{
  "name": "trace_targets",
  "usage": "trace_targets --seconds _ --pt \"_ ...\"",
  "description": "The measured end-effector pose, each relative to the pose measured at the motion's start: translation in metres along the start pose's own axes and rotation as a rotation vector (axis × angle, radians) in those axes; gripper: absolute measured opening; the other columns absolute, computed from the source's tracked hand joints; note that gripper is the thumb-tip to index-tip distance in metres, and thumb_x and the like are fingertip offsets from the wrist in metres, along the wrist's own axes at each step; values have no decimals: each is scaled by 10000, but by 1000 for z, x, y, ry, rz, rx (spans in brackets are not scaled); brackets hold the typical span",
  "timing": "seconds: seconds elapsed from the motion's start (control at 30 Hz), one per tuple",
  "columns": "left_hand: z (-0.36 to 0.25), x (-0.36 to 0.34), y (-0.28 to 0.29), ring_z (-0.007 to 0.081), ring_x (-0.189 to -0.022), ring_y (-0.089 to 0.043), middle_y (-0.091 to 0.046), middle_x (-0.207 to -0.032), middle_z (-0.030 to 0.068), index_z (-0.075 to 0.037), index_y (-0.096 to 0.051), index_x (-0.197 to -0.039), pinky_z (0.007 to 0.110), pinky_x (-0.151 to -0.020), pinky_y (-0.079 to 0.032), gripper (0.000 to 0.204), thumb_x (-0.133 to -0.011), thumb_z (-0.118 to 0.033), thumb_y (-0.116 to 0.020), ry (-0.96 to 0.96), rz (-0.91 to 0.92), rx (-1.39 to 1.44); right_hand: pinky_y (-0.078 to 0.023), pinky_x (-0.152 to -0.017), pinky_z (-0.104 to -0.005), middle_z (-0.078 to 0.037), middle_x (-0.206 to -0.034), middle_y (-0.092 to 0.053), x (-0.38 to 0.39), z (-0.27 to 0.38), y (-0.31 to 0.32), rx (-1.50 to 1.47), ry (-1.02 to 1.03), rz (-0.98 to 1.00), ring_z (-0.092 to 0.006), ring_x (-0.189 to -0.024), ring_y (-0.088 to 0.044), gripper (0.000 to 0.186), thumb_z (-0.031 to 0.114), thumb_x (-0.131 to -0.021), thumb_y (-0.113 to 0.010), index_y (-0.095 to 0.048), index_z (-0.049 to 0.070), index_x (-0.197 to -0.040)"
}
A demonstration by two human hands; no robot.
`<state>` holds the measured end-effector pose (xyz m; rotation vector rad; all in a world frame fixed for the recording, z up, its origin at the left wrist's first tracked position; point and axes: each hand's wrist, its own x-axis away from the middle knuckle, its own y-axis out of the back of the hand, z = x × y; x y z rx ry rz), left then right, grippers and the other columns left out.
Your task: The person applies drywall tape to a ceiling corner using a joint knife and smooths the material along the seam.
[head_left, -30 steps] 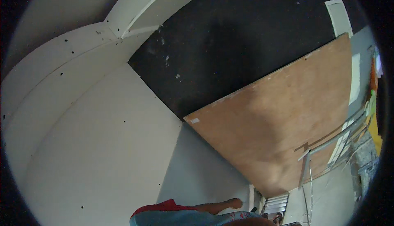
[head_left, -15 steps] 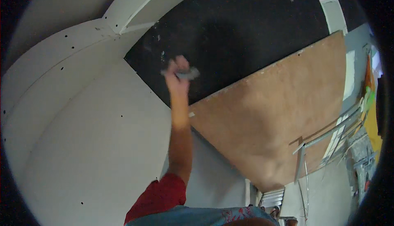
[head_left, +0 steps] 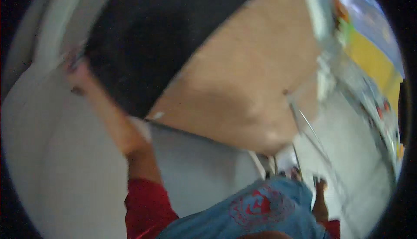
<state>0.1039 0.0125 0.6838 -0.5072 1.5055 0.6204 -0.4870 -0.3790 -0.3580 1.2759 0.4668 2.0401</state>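
Note:
My left hand (head_left: 78,70) is stretched out far to the left, beside the edge of a black panel (head_left: 143,34). Its fingers are closed round a small grey, flat-looking tool, of which a dark end (head_left: 77,91) pokes out below the hand. Motion blur hides the tool's exact kind. Low on the right, my right hand (head_left: 321,184) hangs beside my blue shirt front, away from the panels. It is small and blurred, so its fingers do not show clearly.
A brown wooden board (head_left: 234,87) adjoins the black panel. White wall (head_left: 56,152) spreads on the left, a grey surface (head_left: 195,165) below the board. Thin metal bars (head_left: 312,130) stand at right, with a yellow surface (head_left: 373,56) beyond.
My left hand has moved left with the grey tool, from over the black panel to its left edge. The view has turned, and my right hand has come into sight.

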Motion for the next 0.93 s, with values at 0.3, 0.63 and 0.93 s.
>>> trace_targets --seconds 0.3,0.63,0.93 --pt "93 2 -50 187 -979 -561 -574 -1138 109 -16 -610 -1063 306 -858 -422 296 -794 -131 -566 151 389 -9 -470 -626 -403 -156 -651 -635 177 71 89 -97 -176 -441 -282 -653 -632 366 358 -667 -655 -650 -3 -723" --pt "-141 279 -149 313 -1118 -475 -451 -1259 175 -64 -450 -1251 348 -951 -394 509 -805 -247 -612 -662 1085 -380 -479 -674 -379 -135 -731 -643 208 95 57 -422 -434 -677 -294 -713 -627 337 284 -597 -735 -607 27 -774" --pt "42 283 -169 370 -1292 -237 -264 -1401 178 -155 -256 -1374 379 -978 -365 802 -725 -323 -695 -744 1025 -446 -480 -753 -421 -211 -824 -630 210 92 21 -187 -517 -483 -376 -817 -608 307 195 -625 -615 -577 8 -865"
